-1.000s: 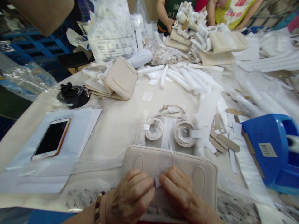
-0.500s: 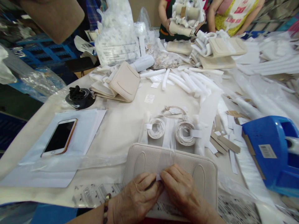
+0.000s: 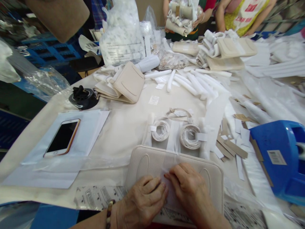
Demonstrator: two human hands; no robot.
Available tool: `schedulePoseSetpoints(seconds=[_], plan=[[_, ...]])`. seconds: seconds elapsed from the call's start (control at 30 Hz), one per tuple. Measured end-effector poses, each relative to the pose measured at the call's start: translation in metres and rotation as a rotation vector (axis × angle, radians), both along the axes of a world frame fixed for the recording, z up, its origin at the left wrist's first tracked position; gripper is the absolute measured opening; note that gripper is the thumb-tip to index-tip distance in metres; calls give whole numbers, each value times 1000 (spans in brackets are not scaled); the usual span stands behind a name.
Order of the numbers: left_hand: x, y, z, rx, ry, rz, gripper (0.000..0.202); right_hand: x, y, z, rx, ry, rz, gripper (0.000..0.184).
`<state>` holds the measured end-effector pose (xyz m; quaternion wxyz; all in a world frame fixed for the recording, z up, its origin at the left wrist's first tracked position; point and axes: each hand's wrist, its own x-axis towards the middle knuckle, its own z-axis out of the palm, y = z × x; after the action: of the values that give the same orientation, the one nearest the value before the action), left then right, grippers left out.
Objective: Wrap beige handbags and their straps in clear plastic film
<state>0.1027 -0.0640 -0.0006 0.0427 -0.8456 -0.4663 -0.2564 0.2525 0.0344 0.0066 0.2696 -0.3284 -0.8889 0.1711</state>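
A cream leather bag piece (image 3: pixel 152 162) lies flat at the table's near edge. A clear plastic strip (image 3: pixel 173 143) runs over its middle. My left hand (image 3: pixel 143 202) and my right hand (image 3: pixel 190 187) rest on the piece, fingertips meeting at the strip and pressed together in a pinch on it. Just beyond lie two wrapped white coils (image 3: pixel 160 130) (image 3: pixel 190 136).
A phone (image 3: pixel 62 137) lies on white sheets at left, a black tape holder (image 3: pixel 83 97) behind it. A blue plastic bin (image 3: pixel 281 156) stands at right beside cardboard strips (image 3: pixel 228 148). More cream bags (image 3: pixel 128 82), white rolls (image 3: pixel 190 82) and two people's hands sit at the far side.
My fingertips have closed together on the strip and slid slightly toward me. A person across the table has lifted a bundle of wrapped pieces. My view shifted a little.
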Motion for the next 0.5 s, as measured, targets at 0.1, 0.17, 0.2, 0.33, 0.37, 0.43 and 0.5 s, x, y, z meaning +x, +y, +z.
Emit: schedulePoseSetpoints(seconds=[0.1,0.17,0.2,0.33,0.37,0.43,0.5], plan=[[2,5,4,12,0,6,28,0,-1,1,-6,-28,-21,37],[3,6,5,11,31,5,30,1,-2,1,-8,-47,-25,34],[3,6,5,10,46,9,30,2,-2,1,-11,-54,-24,33],[5,2,2,45,90,53,35,0,-2,-2,-57,-44,-20,27],[5,0,1,54,103,64,36,0,-2,-2,-78,-26,-15,25],[5,-1,-3,68,132,72,38,5,-3,1,-92,45,-5,17],[4,0,-8,77,148,77,36,23,-2,10,-57,105,-36,13]])
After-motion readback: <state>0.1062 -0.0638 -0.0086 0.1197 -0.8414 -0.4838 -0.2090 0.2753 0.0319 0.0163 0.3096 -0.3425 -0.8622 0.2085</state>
